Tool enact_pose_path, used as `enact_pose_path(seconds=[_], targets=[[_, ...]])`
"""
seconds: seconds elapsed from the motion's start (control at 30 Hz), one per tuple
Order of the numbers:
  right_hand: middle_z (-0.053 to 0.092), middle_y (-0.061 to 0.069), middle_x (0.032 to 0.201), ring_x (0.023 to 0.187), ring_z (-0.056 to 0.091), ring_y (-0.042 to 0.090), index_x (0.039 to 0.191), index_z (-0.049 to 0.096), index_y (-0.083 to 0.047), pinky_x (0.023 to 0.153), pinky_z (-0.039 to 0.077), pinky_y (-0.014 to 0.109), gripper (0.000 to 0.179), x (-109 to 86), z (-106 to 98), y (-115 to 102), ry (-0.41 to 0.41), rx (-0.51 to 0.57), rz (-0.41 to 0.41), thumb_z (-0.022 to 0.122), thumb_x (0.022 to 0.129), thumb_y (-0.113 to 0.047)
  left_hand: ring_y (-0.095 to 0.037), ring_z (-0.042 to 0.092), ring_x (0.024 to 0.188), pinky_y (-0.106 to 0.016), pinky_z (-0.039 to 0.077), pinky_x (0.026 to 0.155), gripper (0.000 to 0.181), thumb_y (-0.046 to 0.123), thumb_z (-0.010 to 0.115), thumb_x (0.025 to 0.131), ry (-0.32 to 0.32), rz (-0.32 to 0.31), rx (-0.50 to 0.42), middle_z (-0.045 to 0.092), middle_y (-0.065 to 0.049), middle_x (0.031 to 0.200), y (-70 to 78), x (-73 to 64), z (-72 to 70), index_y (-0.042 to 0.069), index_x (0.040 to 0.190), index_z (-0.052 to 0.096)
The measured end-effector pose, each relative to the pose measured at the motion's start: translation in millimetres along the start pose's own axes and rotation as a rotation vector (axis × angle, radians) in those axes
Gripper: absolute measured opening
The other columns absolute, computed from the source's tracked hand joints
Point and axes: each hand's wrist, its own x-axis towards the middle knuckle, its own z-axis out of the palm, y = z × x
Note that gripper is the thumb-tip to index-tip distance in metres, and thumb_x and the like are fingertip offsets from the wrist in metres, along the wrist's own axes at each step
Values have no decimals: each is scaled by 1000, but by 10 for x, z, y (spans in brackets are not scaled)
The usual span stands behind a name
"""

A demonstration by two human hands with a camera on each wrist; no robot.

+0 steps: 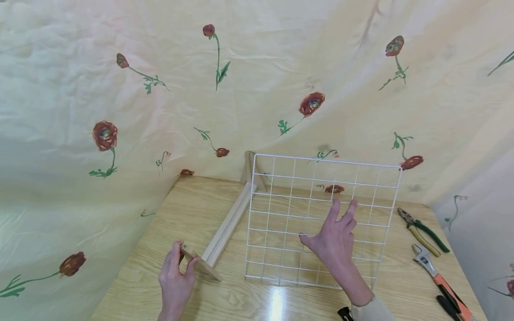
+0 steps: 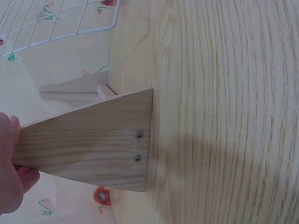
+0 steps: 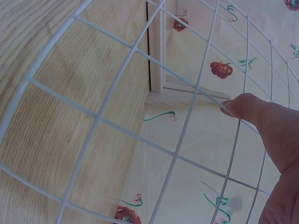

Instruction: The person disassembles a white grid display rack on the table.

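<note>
A wooden stand (image 1: 229,227) has tapered end boards joined by a long rail. My left hand (image 1: 176,274) grips the narrow top of the near end board, thumb on one face and fingers on the other. Up close in the left wrist view, this end board (image 2: 88,142) shows two screw heads near its wide base, beside the tabletop. My right hand (image 1: 335,240) holds a white wire grid (image 1: 327,161) tilted up to the right of the stand, fingers spread across the wires. In the right wrist view the thumb (image 3: 245,107) meets a wire; the other fingers are hidden there.
Green-and-yellow-handled pliers (image 1: 421,232) lie at the table's right side. Nearer are an adjustable wrench with an orange handle (image 1: 447,287) and a black-handled item (image 1: 447,307). A black object (image 1: 344,313) is partly under the right sleeve. Flowered cloth (image 1: 257,89) hangs behind the wooden table (image 1: 160,214).
</note>
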Motion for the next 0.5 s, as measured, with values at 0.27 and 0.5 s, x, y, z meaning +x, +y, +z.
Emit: enact_pose_path(seconds=[0.27,0.5], targets=[[-9,38,155,99,40,59,150,15,3,37,41,36,140,0,-6,11,-7,-4,11,100,46,-36,-41,68,74,-38,62,62,63,44,62,95,34,24,-25,66,-27,91,45,20,43,-16,115,59],[-9,37,156,99,40,58,152,13,2,37,39,34,142,-7,-13,21,-21,-8,24,100,46,-38,-43,69,74,-37,62,64,63,43,64,94,38,21,-35,65,-27,91,65,5,67,-16,114,59]])
